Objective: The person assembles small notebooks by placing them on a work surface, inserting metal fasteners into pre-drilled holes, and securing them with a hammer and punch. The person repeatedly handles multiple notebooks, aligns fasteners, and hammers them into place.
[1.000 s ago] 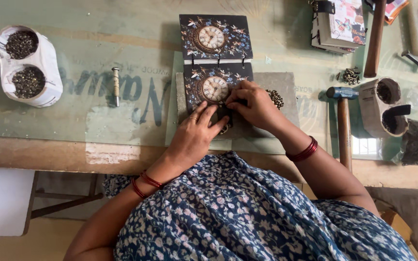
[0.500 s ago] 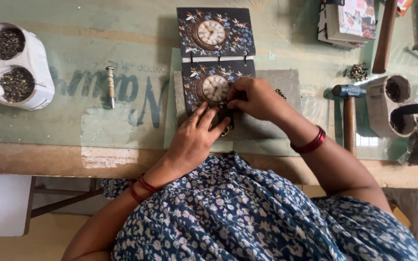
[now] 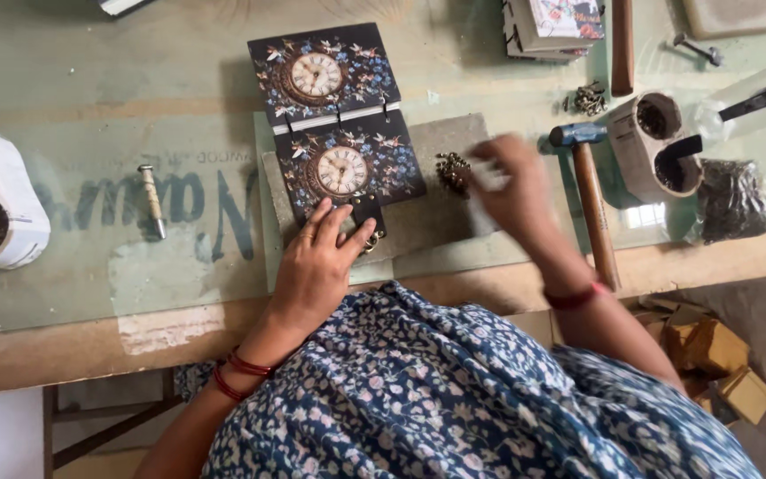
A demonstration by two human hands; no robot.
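The left hand (image 3: pixel 319 266) lay flat, fingers spread, pressing the near edge of the cover (image 3: pixel 347 168) onto the desk (image 3: pixel 90 266), the cover's long axis running away from the body. The right hand (image 3: pixel 516 186) hovered blurred to its right, nearer the rivets (image 3: pixel 454 171); whether its grip was apart or together could not be told. Just right of it lay the hammer (image 3: pixel 591 191), handle pointing toward the body.

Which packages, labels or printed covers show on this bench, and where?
Two dark floral covers with clock faces: centre, hinged; left hand presses the lower.
White two-cup container: left edge.
Clear bag of dark bits: right.
Stacked printed covers: top right.
Blue lettering under the glass: left of centre.
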